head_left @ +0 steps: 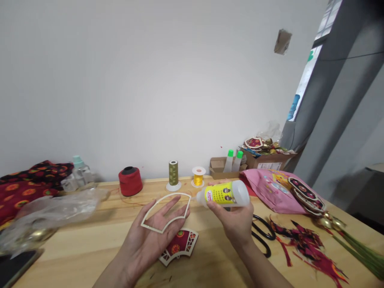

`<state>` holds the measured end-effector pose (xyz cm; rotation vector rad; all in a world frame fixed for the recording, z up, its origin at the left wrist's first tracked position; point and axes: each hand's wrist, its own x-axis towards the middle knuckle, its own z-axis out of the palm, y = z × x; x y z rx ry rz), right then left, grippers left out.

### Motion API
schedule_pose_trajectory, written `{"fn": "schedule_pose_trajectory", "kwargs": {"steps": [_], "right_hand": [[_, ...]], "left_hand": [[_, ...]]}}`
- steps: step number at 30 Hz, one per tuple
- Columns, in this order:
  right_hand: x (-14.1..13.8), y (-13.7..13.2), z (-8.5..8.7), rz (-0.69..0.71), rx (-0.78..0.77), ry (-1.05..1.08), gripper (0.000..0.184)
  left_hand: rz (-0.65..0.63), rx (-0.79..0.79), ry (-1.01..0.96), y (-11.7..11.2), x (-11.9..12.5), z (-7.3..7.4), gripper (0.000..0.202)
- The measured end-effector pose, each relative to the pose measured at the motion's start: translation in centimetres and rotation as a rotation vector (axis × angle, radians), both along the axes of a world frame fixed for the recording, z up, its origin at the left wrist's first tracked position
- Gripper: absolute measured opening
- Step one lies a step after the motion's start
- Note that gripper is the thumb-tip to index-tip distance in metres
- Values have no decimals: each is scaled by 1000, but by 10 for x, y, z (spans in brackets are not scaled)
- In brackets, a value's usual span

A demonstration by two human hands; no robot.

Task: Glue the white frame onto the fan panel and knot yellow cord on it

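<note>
Left hand (150, 236), flat and open, bears frame (177, 194); right hand (237, 224) grips bottle (223, 194) near tabletop's (90, 248) front edge; oversqueezing may stick frame to palm

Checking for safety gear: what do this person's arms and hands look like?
The left grip and right grip are bare hands: no gloves, rings or watch show. The left forearm and right forearm are bare too, no sleeves in view.

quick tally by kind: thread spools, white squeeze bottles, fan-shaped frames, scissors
thread spools: 3 (red, olive, yellow)
white squeeze bottles: 3 (one in right hand, two green-capped in box)
fan-shaped frames: 2 (one on left hand, one on table)
scissors: 1
total: 9
</note>
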<state>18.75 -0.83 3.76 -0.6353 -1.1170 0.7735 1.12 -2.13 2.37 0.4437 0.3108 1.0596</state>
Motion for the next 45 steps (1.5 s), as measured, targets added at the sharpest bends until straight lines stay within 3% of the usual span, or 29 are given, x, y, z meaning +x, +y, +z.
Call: {"fn": "schedule_pose_trajectory", "kwargs": {"steps": [14,28,45], "right_hand": [[-1,-3,-3,17,-15,9,35],[-1,-2,-4,-55,-60,-32,58],[0,-3,-2,-55,-59,-83,36]], "left_hand": [[-10,-9,-32,1,0,0,54],[-22,-39,-47,2,-1,-3,56],[-23,-67,-67,4,0,-2,56]]}}
